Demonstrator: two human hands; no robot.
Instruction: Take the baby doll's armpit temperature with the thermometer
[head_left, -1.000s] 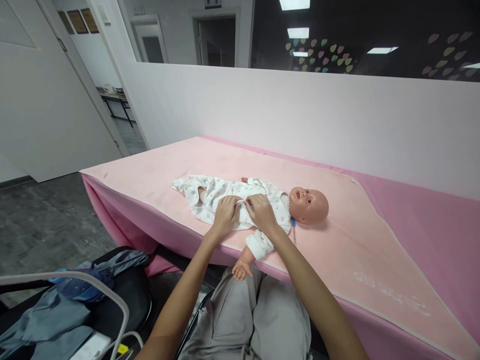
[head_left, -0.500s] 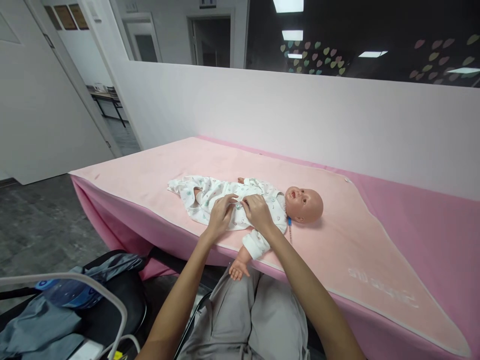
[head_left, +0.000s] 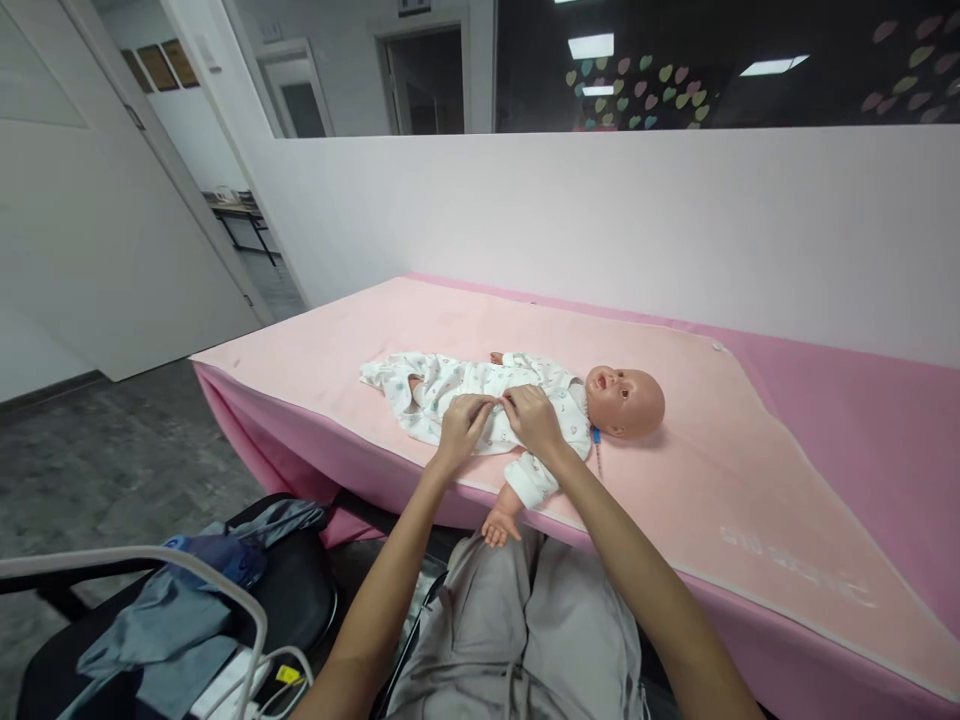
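A baby doll [head_left: 626, 400] lies on its back on a pale pink blanket [head_left: 675, 470], head to the right, dressed in a white printed romper [head_left: 457, 385]. One doll arm hangs over the table's front edge. My left hand [head_left: 463, 428] and my right hand [head_left: 534, 418] rest on the doll's belly, fingertips pinched together on the romper's front where the two hands meet. What lies between the fingertips is too small to make out.
The table [head_left: 885, 400] has a darker pink cover and stands against a white half wall. A black chair [head_left: 285, 590] at lower left carries grey clothing, a white cable and small items. My grey-trousered lap is under the table edge. Open doorway at left.
Both hands stay on the doll's belly, fingers working slightly at the romper front. The view has shifted a little to the left and down.
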